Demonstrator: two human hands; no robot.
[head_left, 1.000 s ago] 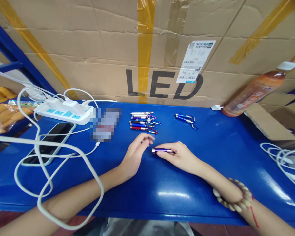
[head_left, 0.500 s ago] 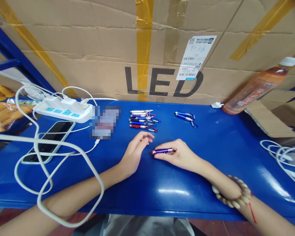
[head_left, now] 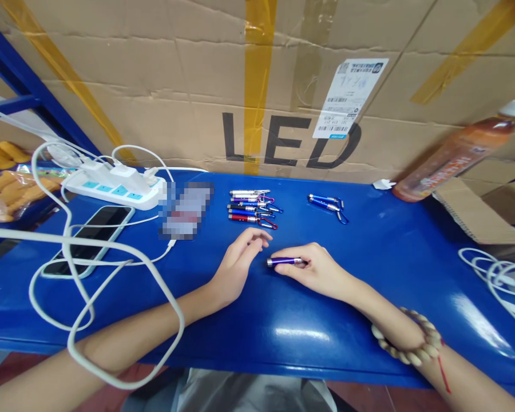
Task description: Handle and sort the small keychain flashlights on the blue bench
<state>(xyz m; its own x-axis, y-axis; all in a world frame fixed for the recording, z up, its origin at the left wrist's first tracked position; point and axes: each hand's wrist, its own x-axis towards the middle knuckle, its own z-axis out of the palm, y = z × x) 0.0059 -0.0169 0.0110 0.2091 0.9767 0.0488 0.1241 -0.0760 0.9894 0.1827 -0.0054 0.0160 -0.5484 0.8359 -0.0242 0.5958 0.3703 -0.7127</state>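
Note:
A small purple keychain flashlight [head_left: 282,261] with silver ends is pinched in my right hand [head_left: 326,270], its head pointing left just above the blue table. My left hand [head_left: 235,270] rests to its left, fingers loosely curved and apart, with nothing in them. Beyond my left fingertips, several keychain flashlights [head_left: 242,208] in silver, purple, blue, black and red lie stacked in a neat row, their carabiner clips to the right. Two blue keychain flashlights [head_left: 321,201] lie farther back on the right. My right fingers hide the held flashlight's rear end.
A large cardboard box [head_left: 189,86] marked LED stands behind the blue table [head_left: 257,337]. At left are a power strip [head_left: 111,191], a phone [head_left: 92,237] and looping white cables [head_left: 171,292] over my left forearm. A drink bottle [head_left: 459,157] leans at right, near coiled cables [head_left: 493,280].
The red glow at the purple flashlight's head has gone; the tip now looks silver. Both hands have stayed nearly in place, and the view has shifted slightly.

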